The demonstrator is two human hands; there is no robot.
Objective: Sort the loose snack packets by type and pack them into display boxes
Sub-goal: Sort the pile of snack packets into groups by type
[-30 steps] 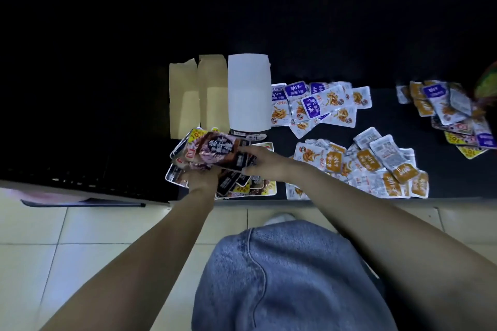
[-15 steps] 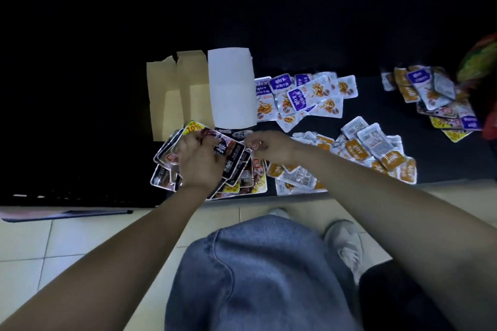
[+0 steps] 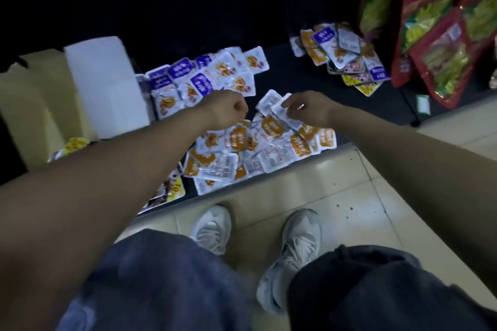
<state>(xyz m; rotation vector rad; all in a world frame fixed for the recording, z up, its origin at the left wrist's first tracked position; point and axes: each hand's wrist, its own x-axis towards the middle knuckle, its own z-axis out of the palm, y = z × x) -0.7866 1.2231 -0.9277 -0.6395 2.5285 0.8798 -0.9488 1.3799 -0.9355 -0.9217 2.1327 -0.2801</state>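
Surface: a low matt black platform (image 3: 282, 67), its front edge running diagonally from lower left to upper right. All the loose packets lie on it.
Room: dim. Pale beige floor tiles (image 3: 349, 196) lie in front of the platform, and the person's grey-white trainers (image 3: 298, 244) stand there below blue denim legs (image 3: 166, 277). Beyond the platform all is black.
Orange pile: small white plastic packets with orange labels (image 3: 269, 142), heaped at the platform's near edge below both hands. Several lie back-up, showing barcodes.
Purple pile: small white plastic packets with purple labels (image 3: 204, 78), just beyond the orange pile and beside the box.
Mixed pile: orange, purple and yellow packets (image 3: 341, 59), well apart at the far right.
Dark packets: dark packets with yellow corners (image 3: 172, 191) at the near left, partly hidden by the left forearm.
Box: a brown cardboard box (image 3: 32, 99) with a white flap (image 3: 105, 83), at the left.
Big bags: large red pouches with yellow-green panels (image 3: 430, 35), at the far right.
Left hand: the left hand (image 3: 228, 109) is curled into a fist over the seam between the purple and orange piles. Nothing shows in it.
Right hand: the right hand (image 3: 309, 109) (a ring on one finger) pinches a white-backed snack packet (image 3: 279, 110) lying on top of the orange pile.
Packet axis: the pinched packet is back-up, and its long axis runs diagonally from far left to near right.
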